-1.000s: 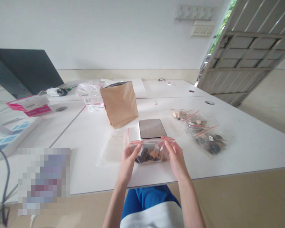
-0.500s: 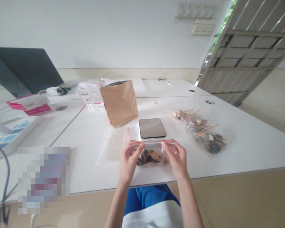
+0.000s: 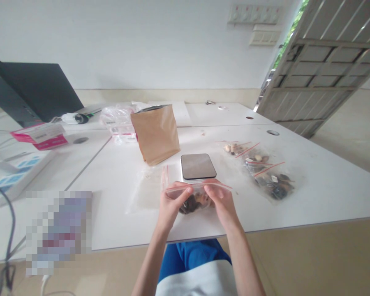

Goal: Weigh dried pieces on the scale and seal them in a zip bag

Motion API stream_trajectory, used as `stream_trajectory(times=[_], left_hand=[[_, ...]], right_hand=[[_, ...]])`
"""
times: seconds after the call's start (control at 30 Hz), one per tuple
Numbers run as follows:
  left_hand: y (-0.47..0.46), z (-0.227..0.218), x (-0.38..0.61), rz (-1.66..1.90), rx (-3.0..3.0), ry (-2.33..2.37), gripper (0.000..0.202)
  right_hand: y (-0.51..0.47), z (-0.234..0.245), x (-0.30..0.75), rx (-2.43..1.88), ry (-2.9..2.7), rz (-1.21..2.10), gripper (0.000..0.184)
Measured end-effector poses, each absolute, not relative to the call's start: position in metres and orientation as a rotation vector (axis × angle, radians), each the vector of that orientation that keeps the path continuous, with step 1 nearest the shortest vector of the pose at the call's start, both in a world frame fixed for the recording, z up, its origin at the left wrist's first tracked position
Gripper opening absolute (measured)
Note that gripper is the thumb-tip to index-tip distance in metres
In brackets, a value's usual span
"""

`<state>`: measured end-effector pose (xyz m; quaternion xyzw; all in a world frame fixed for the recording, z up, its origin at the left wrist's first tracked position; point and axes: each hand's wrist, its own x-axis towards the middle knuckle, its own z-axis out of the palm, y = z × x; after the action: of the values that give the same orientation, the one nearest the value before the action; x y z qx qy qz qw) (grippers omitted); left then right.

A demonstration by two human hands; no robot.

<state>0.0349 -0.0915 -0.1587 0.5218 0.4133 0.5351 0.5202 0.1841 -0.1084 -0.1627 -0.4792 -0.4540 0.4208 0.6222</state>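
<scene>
A clear zip bag [image 3: 195,204] with dark and tan pieces inside is held up near the table's front edge. My left hand [image 3: 172,200] pinches its red-lined zip strip from the left, thumb on the near side. From the right, my right hand [image 3: 221,197] grips the same strip, its thumb close to the left thumb. Just beyond the bag lies a small flat scale [image 3: 198,166] with a grey-brown top. Left of my hands, a flat clear zip bag [image 3: 144,190] rests on the table. The fingers behind the strip are partly hidden.
A brown paper pouch [image 3: 156,135] stands open-topped behind the scale. Several filled zip bags [image 3: 276,185] lie on the right. At left are a pink-and-white box [image 3: 41,135], a power strip [image 3: 18,174], a black monitor [image 3: 40,90] and a blurred-out object [image 3: 60,230].
Both hands have moved closer together along the zip strip, the right one shifting left. The bag beneath looks more bunched and more covered by the hands.
</scene>
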Motion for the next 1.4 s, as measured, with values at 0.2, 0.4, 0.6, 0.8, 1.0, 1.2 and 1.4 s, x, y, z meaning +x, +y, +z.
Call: stream_trajectory(times=[0.2,0.4,0.6,0.8,1.0,1.2,1.4], left_hand=[[-0.093,-0.154,0.034,1.331,1.319,1.011,0.022],[-0.096,-0.152,0.033,1.350,1.355,1.073,0.020],[-0.095,-0.150,0.031,1.338,1.327,1.080,0.022],[-0.096,-0.154,0.032,1.379,1.315,1.075,0.021],[-0.102,-0.151,0.035,1.498,1.345,1.197,0.023],[-0.101,-0.147,0.033,1.411,1.303,1.140,0.026],[-0.097,-0.143,0.034,1.366,1.331,1.030,0.022]], right_hand=[[-0.113,-0.158,0.177,-1.072,-0.969,0.996,0.024],[-0.116,-0.158,0.182,-1.089,-1.063,0.909,0.023],[-0.113,-0.157,0.185,-1.093,-1.197,0.831,0.018],[-0.112,-0.157,0.181,-1.086,-1.164,0.771,0.014],[-0.115,-0.156,0.176,-1.055,-1.146,0.728,0.016],[-0.112,-0.154,0.173,-1.074,-1.064,0.792,0.019],[-0.107,-0.155,0.176,-1.083,-1.144,0.866,0.022]])
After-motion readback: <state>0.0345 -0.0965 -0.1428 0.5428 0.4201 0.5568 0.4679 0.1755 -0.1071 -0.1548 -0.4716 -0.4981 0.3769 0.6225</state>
